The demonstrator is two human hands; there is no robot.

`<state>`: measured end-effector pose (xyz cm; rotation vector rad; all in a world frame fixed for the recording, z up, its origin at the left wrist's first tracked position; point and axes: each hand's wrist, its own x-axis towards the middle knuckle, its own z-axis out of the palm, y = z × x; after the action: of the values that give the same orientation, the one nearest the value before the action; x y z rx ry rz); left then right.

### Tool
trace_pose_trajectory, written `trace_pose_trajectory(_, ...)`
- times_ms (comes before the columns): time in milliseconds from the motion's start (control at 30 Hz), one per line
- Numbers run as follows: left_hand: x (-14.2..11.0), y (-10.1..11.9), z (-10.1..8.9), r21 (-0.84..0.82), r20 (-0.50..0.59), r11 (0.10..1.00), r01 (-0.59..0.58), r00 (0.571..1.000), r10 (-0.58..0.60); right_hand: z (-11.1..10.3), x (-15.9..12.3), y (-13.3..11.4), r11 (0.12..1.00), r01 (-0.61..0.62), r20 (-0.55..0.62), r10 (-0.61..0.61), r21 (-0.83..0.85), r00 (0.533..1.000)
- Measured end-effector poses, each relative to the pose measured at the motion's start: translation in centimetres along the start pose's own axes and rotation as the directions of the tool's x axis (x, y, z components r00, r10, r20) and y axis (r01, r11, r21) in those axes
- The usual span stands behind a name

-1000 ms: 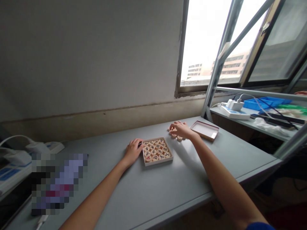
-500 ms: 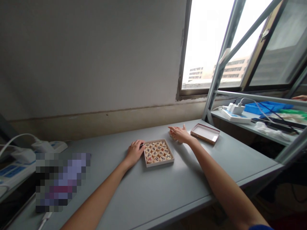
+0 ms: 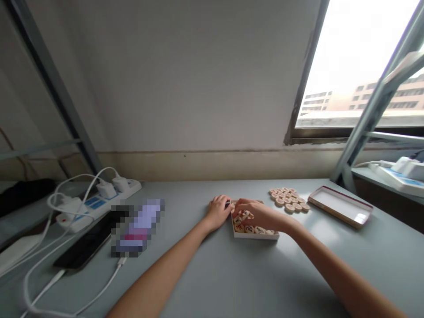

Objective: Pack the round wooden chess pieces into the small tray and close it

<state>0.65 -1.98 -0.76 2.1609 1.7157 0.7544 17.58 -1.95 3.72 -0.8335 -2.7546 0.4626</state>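
While box (image 3: pixel 256 236) holds discs (image 3: pixel 249 229), lid (image 3: pixel 344 205) lies upturned.

I get open bench (image 3: pixel 238 276) in front of the xiangqi box (image 3: pixel 256 236) (my widest lane); rightward, loose xiangqi pieces (image 3: pixel 287 194) and the lid (image 3: pixel 341 206) obstruct, and far left, the power strip (image 3: pixel 96 203).

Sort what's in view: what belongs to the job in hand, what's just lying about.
In the job:
- left hand, at the box's side
- right hand, over the box
- box of round pieces
- loose pieces
- shallow tray, probably the lid

Lying about:
- power strip
- dark phone
- blurred-out purple item
- white cables
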Motion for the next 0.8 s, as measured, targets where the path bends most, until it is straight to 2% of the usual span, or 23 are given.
trace_pose_trajectory(167, 0.1, 0.0, 0.1, 0.012, 0.000, 1.000, -0.002, 1.000, 0.002, -0.5, -0.2, 0.2, 0.999, -0.036, 0.015, 0.036, -0.021, 0.999)
trace_pose_trajectory(367, 0.2, 0.0, 0.2, 0.041, 0.001, 0.999, 0.007, 1.000, -0.007, -1.6, -0.4, -0.4, 0.987, 0.017, 0.163, -0.043, 0.159, 0.986)
trace_pose_trajectory(533, 0.2, 0.0, 0.1, 0.044, 0.011, 0.999, -0.012, 1.000, 0.012, -1.2, -0.1, -0.1, 0.986, 0.025, 0.105, -0.043, 0.164, 0.994)
trace_pose_trajectory(700, 0.3, -0.2, 0.1, 0.040, 0.009, 0.999, -0.021, 1.000, 0.021, -0.8, 0.0, 0.2, 0.988, 0.080, 0.107, -0.094, 0.134, 0.990)
trace_pose_trajectory(800, 0.4, -0.3, 0.1, 0.017, 0.013, 0.999, -0.037, 0.999, 0.036, -1.3, 0.0, 0.5, 0.992, 0.061, 0.048, -0.066, 0.110, 0.997)
